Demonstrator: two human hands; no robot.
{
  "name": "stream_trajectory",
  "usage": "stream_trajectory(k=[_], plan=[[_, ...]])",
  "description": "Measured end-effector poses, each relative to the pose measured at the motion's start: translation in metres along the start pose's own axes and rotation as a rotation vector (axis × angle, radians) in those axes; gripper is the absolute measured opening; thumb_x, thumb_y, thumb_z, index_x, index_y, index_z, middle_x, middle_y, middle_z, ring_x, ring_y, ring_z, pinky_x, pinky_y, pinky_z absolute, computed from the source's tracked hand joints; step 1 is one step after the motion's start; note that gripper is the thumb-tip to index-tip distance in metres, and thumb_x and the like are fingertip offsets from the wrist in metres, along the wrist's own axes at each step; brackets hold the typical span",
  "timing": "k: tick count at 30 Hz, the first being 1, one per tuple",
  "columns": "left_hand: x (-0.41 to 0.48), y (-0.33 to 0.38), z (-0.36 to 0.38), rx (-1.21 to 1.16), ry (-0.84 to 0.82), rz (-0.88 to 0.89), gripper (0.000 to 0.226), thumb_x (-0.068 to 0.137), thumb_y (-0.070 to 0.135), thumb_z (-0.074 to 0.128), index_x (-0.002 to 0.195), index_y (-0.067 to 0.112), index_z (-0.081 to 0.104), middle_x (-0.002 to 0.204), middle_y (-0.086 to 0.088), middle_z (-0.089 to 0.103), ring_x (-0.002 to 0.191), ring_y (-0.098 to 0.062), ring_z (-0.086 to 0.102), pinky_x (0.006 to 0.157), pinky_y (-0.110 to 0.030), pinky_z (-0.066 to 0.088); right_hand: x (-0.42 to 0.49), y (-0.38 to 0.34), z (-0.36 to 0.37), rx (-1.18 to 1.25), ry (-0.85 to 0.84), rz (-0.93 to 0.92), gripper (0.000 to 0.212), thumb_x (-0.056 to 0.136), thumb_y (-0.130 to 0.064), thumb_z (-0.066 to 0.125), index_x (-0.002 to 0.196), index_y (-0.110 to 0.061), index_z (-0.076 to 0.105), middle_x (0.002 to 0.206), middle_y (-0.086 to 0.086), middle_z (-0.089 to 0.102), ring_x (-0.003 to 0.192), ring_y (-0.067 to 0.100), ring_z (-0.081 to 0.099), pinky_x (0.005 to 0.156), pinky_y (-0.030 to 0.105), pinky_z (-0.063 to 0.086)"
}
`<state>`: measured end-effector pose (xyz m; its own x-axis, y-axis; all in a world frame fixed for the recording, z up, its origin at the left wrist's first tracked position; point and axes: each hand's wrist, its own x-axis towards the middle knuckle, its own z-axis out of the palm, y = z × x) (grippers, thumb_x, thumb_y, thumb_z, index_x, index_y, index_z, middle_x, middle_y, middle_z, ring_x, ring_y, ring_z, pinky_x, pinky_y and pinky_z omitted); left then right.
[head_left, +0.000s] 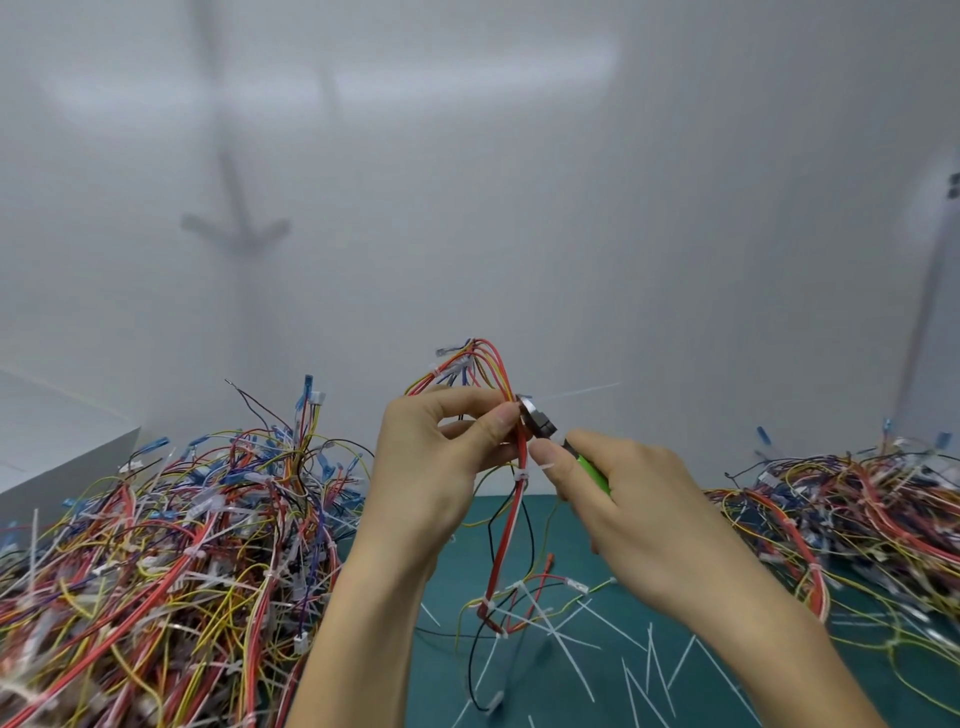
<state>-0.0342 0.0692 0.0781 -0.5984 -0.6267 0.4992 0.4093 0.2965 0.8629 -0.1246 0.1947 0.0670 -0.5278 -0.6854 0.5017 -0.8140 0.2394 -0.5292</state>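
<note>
Cut tie tails (652, 660) are scattered on green surface (452, 577) | wire pile (182, 519) is heaped at left | wire harness (506, 545) is pinched mid-air by left grip (436, 457) | green-handled cutter (592, 470) is held by right grip (644, 504), head at harness

A plain, pale grey-white wall (519, 208) fills the background, with soft bands of reflected light (467, 73) near its top. A dark green mat (441, 654) covers the bench; a white rectangular box (52, 441) stands far left.
</note>
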Motion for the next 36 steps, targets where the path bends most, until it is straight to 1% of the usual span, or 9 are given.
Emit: stream_trajectory(k=[5, 9, 13, 19, 25, 30, 32, 34, 36], plan=[[0.0002, 0.0006, 0.0023, 0.017, 0.026, 0.003, 0.018, 0.087, 0.001, 0.069, 0.074, 0.013, 0.074, 0.074, -0.004, 0.076, 0.067, -0.015, 0.074, 0.062, -0.017, 0.056, 0.0003, 0.0004, 0.0004, 0.030, -0.002, 0.009, 0.054, 0.090, -0.066, 0.031, 0.069, -0.018, 0.047, 0.059, 0.004, 0.052, 0.068, 0.030, 0.056, 0.066, 0.042, 0.046], [0.0003, -0.0001, 0.0041, 0.025, 0.049, -0.010, 0.015, 0.086, 0.001, 0.070, 0.076, 0.011, 0.074, 0.085, -0.014, 0.075, 0.070, -0.018, 0.074, 0.063, -0.017, 0.056, 0.0006, 0.0018, 0.0005, 0.036, -0.003, 0.018, 0.056, 0.090, -0.066, 0.031, 0.070, -0.017, 0.049, 0.061, 0.006, 0.054, 0.066, 0.029, 0.054, 0.064, 0.043, 0.047], [0.0003, -0.0001, 0.0035, 0.030, 0.043, -0.011, 0.014, 0.087, 0.000, 0.069, 0.077, 0.010, 0.074, 0.090, -0.015, 0.073, 0.070, -0.018, 0.074, 0.063, -0.017, 0.056, 0.0007, 0.0030, 0.0008, 0.032, 0.000, 0.020, 0.058, 0.090, -0.066, 0.032, 0.070, -0.015, 0.050, 0.063, 0.010, 0.056, 0.065, 0.028, 0.053, 0.062, 0.042, 0.046], [0.0001, -0.0005, 0.0037, 0.041, 0.040, -0.016, 0.008, 0.087, 0.001, 0.069, 0.083, 0.006, 0.074, 0.098, -0.019, 0.070, 0.071, -0.016, 0.074, 0.063, -0.016, 0.055, 0.0013, 0.0056, 0.0012, 0.023, -0.005, 0.011, 0.055, 0.091, -0.065, 0.035, 0.066, -0.018, 0.049, 0.064, 0.011, 0.055, 0.055, 0.018, 0.043, 0.056, 0.036, 0.037], [-0.0002, -0.0005, 0.0044, 0.043, 0.038, -0.009, 0.015, 0.087, -0.001, 0.069, 0.077, 0.010, 0.074, 0.089, -0.010, 0.072, 0.070, -0.017, 0.074, 0.063, -0.016, 0.055, 0.0015, 0.0072, 0.0012, 0.036, -0.008, 0.017, 0.057, 0.091, -0.065, 0.037, 0.066, -0.016, 0.048, 0.065, 0.015, 0.053, 0.054, 0.018, 0.039, 0.058, 0.041, 0.041], [-0.0004, 0.0003, 0.0046, 0.042, 0.032, 0.002, 0.019, 0.087, -0.001, 0.069, 0.074, 0.012, 0.075, 0.090, -0.012, 0.070, 0.069, -0.016, 0.074, 0.063, -0.016, 0.055, 0.0012, 0.0055, 0.0001, 0.058, -0.019, 0.029, 0.056, 0.092, -0.063, 0.039, 0.065, -0.016, 0.048, 0.066, 0.017, 0.053, 0.053, 0.017, 0.039, 0.057, 0.043, 0.043], [-0.0003, 0.0002, 0.0048, 0.048, 0.030, 0.007, 0.020, 0.086, -0.001, 0.070, 0.073, 0.013, 0.076, 0.088, -0.010, 0.070, 0.069, -0.016, 0.074, 0.063, -0.016, 0.056, 0.0012, 0.0049, -0.0010, 0.060, -0.026, 0.031, 0.056, 0.092, -0.063, 0.039, 0.065, -0.016, 0.049, 0.065, 0.017, 0.054, 0.054, 0.019, 0.042, 0.058, 0.043, 0.044], [-0.0001, -0.0002, 0.0051, 0.045, 0.029, 0.008, 0.021, 0.086, -0.001, 0.070, 0.072, 0.014, 0.076, 0.084, -0.005, 0.071, 0.069, -0.016, 0.074, 0.063, -0.016, 0.056, 0.0013, 0.0049, -0.0019, 0.069, -0.028, 0.036, 0.056, 0.092, -0.063, 0.040, 0.064, -0.015, 0.050, 0.065, 0.017, 0.054, 0.057, 0.026, 0.045, 0.059, 0.044, 0.046], [-0.0002, 0.0000, 0.0048, 0.045, 0.015, 0.010, 0.021, 0.087, -0.001, 0.069, 0.073, 0.014, 0.075, 0.078, 0.001, 0.073, 0.069, -0.016, 0.074, 0.063, -0.016, 0.055, 0.0009, 0.0049, -0.0026, 0.085, -0.038, 0.047, 0.059, 0.089, -0.065, 0.039, 0.066, -0.013, 0.052, 0.065, 0.018, 0.054, 0.057, 0.027, 0.045, 0.059, 0.046, 0.048]])
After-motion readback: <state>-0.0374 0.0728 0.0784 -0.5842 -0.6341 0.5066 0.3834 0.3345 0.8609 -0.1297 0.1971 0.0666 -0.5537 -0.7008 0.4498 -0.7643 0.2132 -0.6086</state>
